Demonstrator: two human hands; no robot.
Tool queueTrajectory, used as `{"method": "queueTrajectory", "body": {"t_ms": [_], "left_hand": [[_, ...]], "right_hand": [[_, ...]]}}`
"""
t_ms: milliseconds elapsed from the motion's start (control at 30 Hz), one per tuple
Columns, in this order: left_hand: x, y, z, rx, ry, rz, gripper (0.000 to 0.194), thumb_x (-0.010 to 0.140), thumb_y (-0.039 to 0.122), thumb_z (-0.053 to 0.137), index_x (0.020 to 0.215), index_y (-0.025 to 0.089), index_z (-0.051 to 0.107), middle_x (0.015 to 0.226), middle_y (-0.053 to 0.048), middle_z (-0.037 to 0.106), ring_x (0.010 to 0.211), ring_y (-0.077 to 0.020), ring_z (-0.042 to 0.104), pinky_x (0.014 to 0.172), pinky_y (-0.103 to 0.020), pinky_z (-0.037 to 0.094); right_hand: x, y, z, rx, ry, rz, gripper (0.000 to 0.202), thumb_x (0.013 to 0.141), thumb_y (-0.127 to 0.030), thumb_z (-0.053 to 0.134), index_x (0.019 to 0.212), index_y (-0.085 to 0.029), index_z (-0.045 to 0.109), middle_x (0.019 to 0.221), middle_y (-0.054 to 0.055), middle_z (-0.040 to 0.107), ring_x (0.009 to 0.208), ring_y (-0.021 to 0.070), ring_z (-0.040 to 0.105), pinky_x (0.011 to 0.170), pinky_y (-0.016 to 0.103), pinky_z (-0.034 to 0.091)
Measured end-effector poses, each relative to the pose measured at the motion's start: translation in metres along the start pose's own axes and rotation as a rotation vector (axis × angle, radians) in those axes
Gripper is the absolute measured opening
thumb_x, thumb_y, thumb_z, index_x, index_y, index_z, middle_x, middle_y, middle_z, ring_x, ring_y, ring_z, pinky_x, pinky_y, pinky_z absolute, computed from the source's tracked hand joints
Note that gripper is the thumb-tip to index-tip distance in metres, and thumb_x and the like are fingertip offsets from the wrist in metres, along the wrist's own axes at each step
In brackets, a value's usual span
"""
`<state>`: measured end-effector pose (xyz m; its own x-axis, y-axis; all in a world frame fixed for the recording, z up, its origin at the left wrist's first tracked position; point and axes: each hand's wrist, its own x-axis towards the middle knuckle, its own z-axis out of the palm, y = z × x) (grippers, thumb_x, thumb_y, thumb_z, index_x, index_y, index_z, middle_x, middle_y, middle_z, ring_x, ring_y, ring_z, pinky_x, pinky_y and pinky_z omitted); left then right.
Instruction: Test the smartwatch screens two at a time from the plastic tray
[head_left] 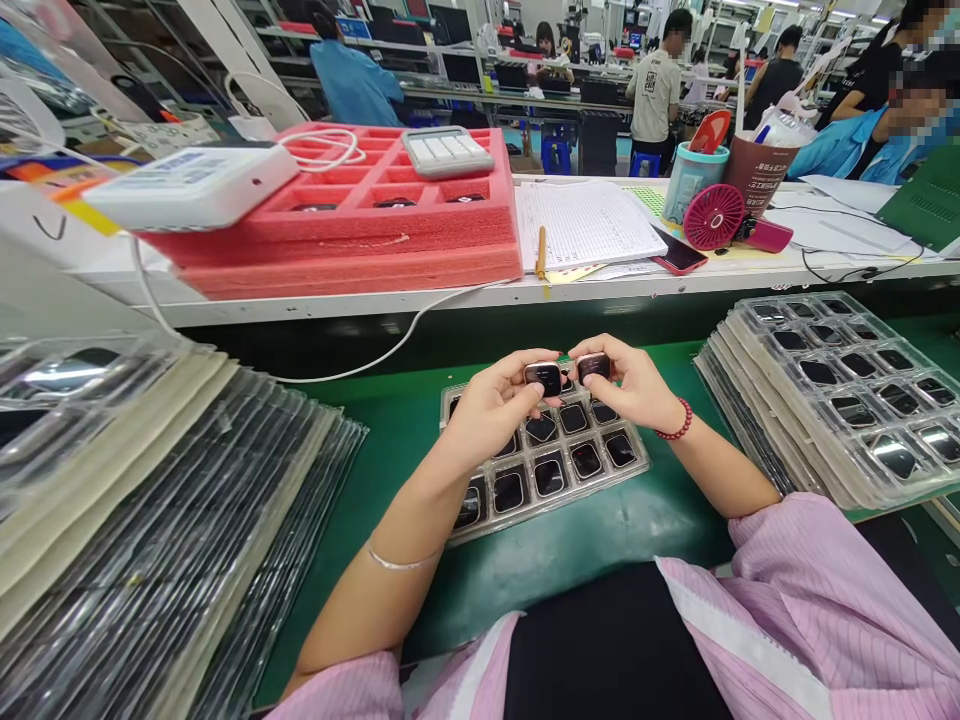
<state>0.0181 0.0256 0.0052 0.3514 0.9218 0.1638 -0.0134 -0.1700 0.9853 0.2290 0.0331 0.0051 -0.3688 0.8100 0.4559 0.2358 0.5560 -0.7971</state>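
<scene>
My left hand point(499, 400) grips a strapless smartwatch point(543, 378), its dark screen facing me. Close beside it, my right hand point(626, 385) pinches a second strapless smartwatch point(593, 369) between thumb and fingers, also screen toward me. Both watches are held up over the far part of a clear plastic tray point(517, 515). Rows of similar dark-screened watch bodies point(550, 476) sit in the tray's compartments. My forearms and hands cover part of the tray's left side and back row.
Stacked clear trays rise at the left point(187, 520), and a stack of filled trays point(847, 400) stands at the right. Along the back shelf are red foam point(337, 255), a white box point(195, 185), papers point(589, 220), a phone point(681, 252) and a pink fan point(713, 216). A white cable point(405, 335) hangs down.
</scene>
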Motion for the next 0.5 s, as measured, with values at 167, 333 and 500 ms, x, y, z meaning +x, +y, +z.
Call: {"method": "queueTrajectory", "body": {"t_ms": [167, 333, 500], "left_hand": [[-0.0018, 0.0036, 0.0014, 0.003, -0.001, -0.038, 0.046, 0.078, 0.021, 0.070, 0.122, 0.016, 0.061, 0.111, -0.011, 0.074, 0.082, -0.0219, 0.075, 0.060, -0.024, 0.055], [-0.0024, 0.0048, 0.0016, -0.005, -0.008, -0.048, 0.047, 0.077, 0.022, 0.071, 0.123, 0.017, 0.061, 0.113, -0.011, 0.073, 0.083, -0.0220, 0.074, 0.062, -0.025, 0.055], [-0.0016, 0.0019, 0.0004, 0.005, -0.002, -0.029, 0.044, 0.081, 0.029, 0.072, 0.122, 0.016, 0.062, 0.114, -0.012, 0.073, 0.080, -0.0211, 0.074, 0.061, -0.025, 0.055]], "right_hand": [[0.0003, -0.0008, -0.0014, -0.015, -0.005, 0.017, 0.033, 0.079, -0.018, 0.057, 0.112, -0.017, 0.059, 0.095, 0.005, 0.071, 0.076, 0.0148, 0.063, 0.060, 0.023, 0.047], [0.0005, -0.0028, -0.0017, -0.024, -0.012, 0.009, 0.036, 0.078, -0.017, 0.056, 0.113, -0.017, 0.058, 0.095, 0.005, 0.071, 0.074, 0.0135, 0.062, 0.059, 0.022, 0.047], [0.0002, -0.0041, -0.0015, -0.036, 0.006, -0.002, 0.033, 0.079, -0.019, 0.058, 0.112, -0.016, 0.059, 0.093, 0.005, 0.071, 0.074, 0.0138, 0.062, 0.059, 0.023, 0.047]]}}
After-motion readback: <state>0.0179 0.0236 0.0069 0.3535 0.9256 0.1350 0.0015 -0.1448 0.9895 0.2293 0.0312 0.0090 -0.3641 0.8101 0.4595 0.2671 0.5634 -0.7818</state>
